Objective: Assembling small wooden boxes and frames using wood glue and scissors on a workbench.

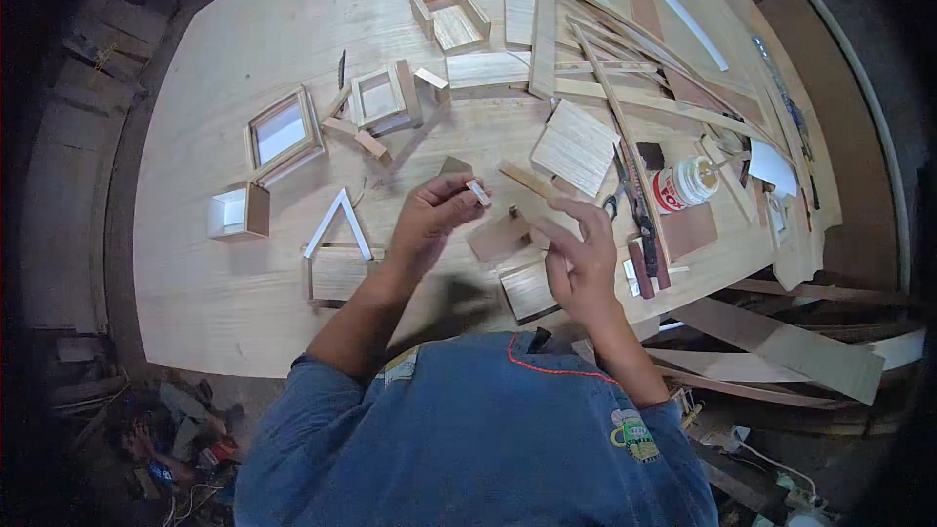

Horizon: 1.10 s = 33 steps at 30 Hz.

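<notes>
My left hand [434, 220] is closed, with a small wood block [478, 193] pinched between thumb and fingertips; its pale, whitish end points up. My right hand [584, 259] has its fingers apart, with the thumb away from the index finger. By its index fingertip is the end of a short wood strip [525, 179]; contact is hard to make out. Below the strip, between my hands, lies a brown flat piece [500, 238]. A small open wooden box [529, 291] sits under my right wrist, partly hidden.
Several small wooden frames [281, 132] and boxes [451, 18] stand on the large plywood table [205, 303]. A white inverted V-shaped piece [337, 220] rests at a box near my left forearm. To the right are a glue jar [683, 185], scissors [613, 203] and long strips [664, 107].
</notes>
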Motion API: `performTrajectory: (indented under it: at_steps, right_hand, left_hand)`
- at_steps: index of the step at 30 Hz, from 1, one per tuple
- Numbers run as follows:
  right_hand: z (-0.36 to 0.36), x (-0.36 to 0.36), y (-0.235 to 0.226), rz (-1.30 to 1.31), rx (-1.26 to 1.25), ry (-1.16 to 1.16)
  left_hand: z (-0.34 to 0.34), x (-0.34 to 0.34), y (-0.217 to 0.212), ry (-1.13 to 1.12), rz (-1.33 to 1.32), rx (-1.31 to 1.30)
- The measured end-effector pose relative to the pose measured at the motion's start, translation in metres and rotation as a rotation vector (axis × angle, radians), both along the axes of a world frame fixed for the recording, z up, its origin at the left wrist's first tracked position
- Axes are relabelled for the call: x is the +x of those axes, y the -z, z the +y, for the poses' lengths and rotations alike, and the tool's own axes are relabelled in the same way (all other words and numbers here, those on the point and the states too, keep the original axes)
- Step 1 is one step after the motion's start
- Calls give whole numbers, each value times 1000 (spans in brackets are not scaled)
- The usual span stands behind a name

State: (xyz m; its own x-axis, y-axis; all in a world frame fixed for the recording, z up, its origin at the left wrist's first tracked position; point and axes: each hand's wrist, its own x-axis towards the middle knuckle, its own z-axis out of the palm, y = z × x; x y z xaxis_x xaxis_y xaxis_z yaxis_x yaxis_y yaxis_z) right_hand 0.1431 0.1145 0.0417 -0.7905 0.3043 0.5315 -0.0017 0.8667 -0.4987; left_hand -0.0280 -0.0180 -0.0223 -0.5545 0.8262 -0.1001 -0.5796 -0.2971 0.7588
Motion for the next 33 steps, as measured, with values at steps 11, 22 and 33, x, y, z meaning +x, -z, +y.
performTrajectory:
  at_steps: [11, 22, 33]
  right_hand:
    - [-13, 0, 59, -420, -119, 60]
    - [-11, 2, 81, -335, -85, 37]
    - [-13, 2, 83, -318, -76, 43]
  left_hand:
    - [-10, -10, 59, -31, 632, -382]
    - [-10, -1, 37, 111, 996, -552]
    - [-17, 2, 43, 86, 954, -522]
